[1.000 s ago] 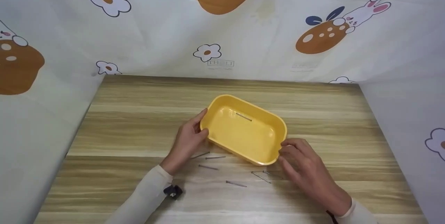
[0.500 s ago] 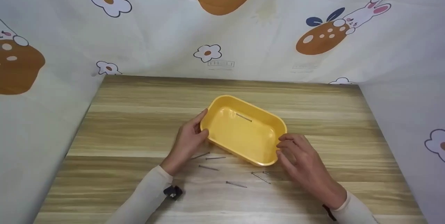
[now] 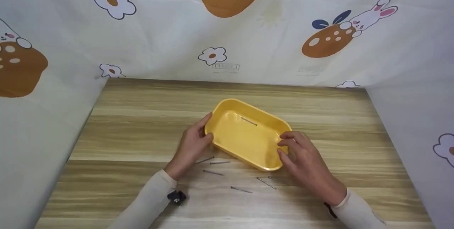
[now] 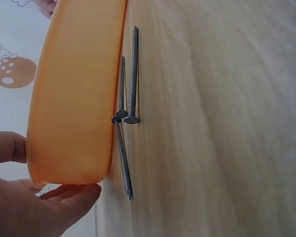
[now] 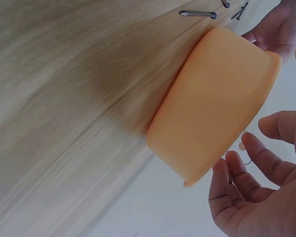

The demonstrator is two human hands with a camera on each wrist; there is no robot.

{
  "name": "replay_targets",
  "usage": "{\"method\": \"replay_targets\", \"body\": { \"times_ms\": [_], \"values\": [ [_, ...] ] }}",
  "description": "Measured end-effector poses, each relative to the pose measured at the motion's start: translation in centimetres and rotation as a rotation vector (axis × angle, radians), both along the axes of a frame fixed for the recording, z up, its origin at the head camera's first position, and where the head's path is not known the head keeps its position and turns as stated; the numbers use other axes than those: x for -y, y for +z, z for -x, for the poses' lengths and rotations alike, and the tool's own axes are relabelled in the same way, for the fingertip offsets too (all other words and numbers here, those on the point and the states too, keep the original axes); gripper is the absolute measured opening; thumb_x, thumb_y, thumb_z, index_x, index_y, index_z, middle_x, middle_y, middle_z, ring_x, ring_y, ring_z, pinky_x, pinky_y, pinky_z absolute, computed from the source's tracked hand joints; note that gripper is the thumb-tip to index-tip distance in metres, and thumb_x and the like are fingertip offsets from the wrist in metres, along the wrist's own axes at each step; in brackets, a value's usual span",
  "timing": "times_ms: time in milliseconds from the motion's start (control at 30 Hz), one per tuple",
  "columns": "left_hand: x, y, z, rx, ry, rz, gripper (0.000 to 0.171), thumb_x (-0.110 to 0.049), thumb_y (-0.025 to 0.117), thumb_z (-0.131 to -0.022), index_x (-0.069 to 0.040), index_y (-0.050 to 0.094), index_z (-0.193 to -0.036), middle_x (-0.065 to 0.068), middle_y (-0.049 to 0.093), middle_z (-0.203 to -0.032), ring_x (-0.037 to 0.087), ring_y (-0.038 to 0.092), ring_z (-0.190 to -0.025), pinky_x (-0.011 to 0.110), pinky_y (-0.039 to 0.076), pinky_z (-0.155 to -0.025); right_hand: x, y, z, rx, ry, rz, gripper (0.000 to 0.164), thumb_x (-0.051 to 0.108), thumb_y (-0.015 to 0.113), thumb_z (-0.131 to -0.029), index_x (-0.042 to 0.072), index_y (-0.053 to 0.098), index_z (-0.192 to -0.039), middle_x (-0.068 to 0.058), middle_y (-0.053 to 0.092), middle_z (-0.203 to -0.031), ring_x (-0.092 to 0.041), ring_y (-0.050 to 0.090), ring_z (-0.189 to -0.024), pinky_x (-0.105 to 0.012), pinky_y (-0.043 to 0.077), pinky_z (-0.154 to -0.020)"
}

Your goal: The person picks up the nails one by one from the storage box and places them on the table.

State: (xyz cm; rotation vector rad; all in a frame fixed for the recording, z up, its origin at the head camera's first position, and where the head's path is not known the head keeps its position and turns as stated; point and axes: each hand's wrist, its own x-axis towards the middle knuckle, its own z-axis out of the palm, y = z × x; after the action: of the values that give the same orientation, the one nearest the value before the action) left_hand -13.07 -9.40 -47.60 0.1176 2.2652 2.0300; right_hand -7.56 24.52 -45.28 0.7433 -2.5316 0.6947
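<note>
A yellow plastic tray point(image 3: 248, 142) sits at a slant on the wooden table, with a single nail point(image 3: 249, 121) on its floor by the far wall. My left hand point(image 3: 190, 145) grips the tray's left end, thumb at the rim and fingers along the outside. Over the right end hovers my right hand point(image 3: 306, 161), its fingers loosely bent and apart. Nothing shows between them in the right wrist view, where the same hand point(image 5: 261, 182) is beside the rim. Several loose nails lie in front of the tray, among them one nail point(image 3: 241, 189) nearest me.
White patterned sheets point(image 3: 159, 37) stand along the back and both sides of the table point(image 3: 142, 115). In the left wrist view, a few nails point(image 4: 133, 74) lie close along the tray's base. A small black device point(image 3: 176, 197) is at the left wrist.
My right hand has moved left and away from me, from the tray's right edge to over its inside. My left hand and the tray stay in place.
</note>
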Motion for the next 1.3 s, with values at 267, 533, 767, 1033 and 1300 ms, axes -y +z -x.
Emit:
{"method": "replay_targets", "body": {
  "times_ms": [267,533,767,1033,1300],
  "values": [
    [0.0,0.1,-0.1,-0.009,-0.008,0.015,0.069,0.009,0.058,-0.095,0.001,0.047,-0.164,0.019,0.047,-0.167,0.03,0.052,-0.15,0.04,0.051,-0.115,0.4,-0.1,0.8,0.018,0.011,0.013,0.015,-0.001,0.088,-0.087,0.003,0.08,-0.1,-0.012,0.071,-0.121,-0.02,0.063,-0.102,-0.017,0.052,-0.078],
    [0.0,0.1,0.0,-0.004,-0.012,-0.001,0.069,0.008,0.057,-0.096,0.002,0.046,-0.164,0.019,0.047,-0.168,0.031,0.05,-0.152,0.049,0.047,-0.119,1.1,0.3,1.3,0.068,-0.015,0.004,0.014,0.0,0.087,-0.089,0.004,0.081,-0.101,-0.01,0.071,-0.123,-0.025,0.066,-0.112,-0.036,0.062,-0.085],
    [0.0,0.0,0.0,-0.009,-0.008,-0.008,0.069,0.01,0.057,-0.095,0.003,0.046,-0.163,0.021,0.047,-0.167,0.032,0.05,-0.152,0.048,0.046,-0.12,1.5,0.2,1.9,0.05,0.0,-0.029,0.013,0.002,0.088,-0.09,0.003,0.08,-0.101,-0.01,0.071,-0.122,-0.029,0.067,-0.113,-0.042,0.062,-0.093],
    [0.1,-0.1,0.0,-0.012,-0.005,-0.002,0.069,0.01,0.058,-0.095,0.002,0.047,-0.163,0.02,0.048,-0.167,0.03,0.051,-0.152,0.049,0.047,-0.119,1.9,0.0,2.9,0.001,0.028,-0.034,0.015,0.001,0.088,-0.09,0.0,0.079,-0.102,-0.013,0.071,-0.12,-0.03,0.067,-0.114,-0.042,0.062,-0.093],
    [0.0,0.0,0.0,-0.023,-0.009,0.007,0.069,0.009,0.058,-0.095,0.002,0.047,-0.163,0.02,0.05,-0.166,0.029,0.056,-0.146,0.032,0.055,-0.109,2.7,0.1,3.9,0.027,0.033,-0.062,0.012,0.003,0.086,-0.092,0.0,0.079,-0.102,-0.013,0.07,-0.12,-0.031,0.066,-0.112,-0.043,0.062,-0.091]
  ]
}}
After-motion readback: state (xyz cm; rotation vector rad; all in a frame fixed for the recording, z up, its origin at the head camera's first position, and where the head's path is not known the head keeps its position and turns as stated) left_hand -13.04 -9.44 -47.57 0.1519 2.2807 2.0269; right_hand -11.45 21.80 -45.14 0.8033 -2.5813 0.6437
